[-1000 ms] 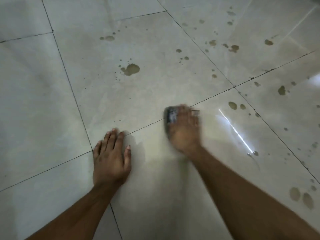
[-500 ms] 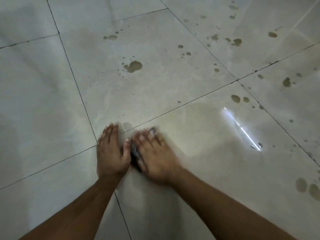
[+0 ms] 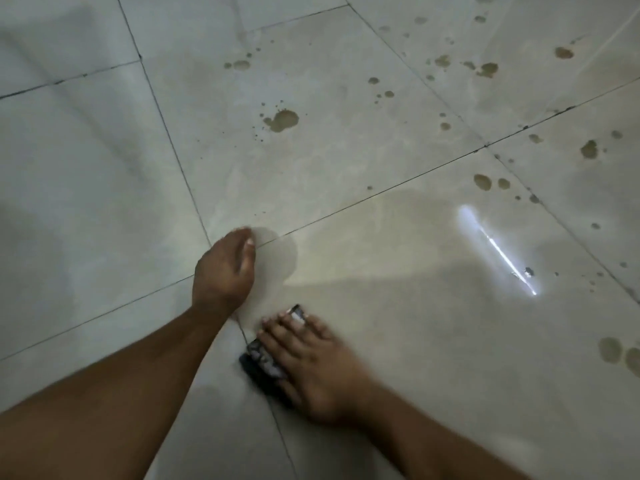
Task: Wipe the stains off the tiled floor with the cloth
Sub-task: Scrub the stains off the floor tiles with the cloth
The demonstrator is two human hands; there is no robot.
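A pale tiled floor (image 3: 398, 341) is seen from above, with thin dark lines between the tiles. A small dark cloth (image 3: 265, 367) is pressed flat on the floor by the right hand (image 3: 311, 365). The fingers of this hand are laid out straight on top of the cloth, and they are not curled around it. The cloth sticks out past the fingers on the left side, and a little bit of it shows by the fingertips. It lies right on a tile line, near the bottom middle of the view. The left hand (image 3: 223, 268) is seen just up and to the left of the cloth, but it is not touching it. Its fingers are bent loosely and nothing is held in it; whether it rests on the floor cannot be told, since it is blurred. A big brown stain (image 3: 282, 120) is seen well apart from both hands, farther up the floor. Many smaller brown spots (image 3: 482, 182) are scattered on the tiles to the right. A bright streak of light (image 3: 495, 247) is seen shining on the tile to the right of the hands.
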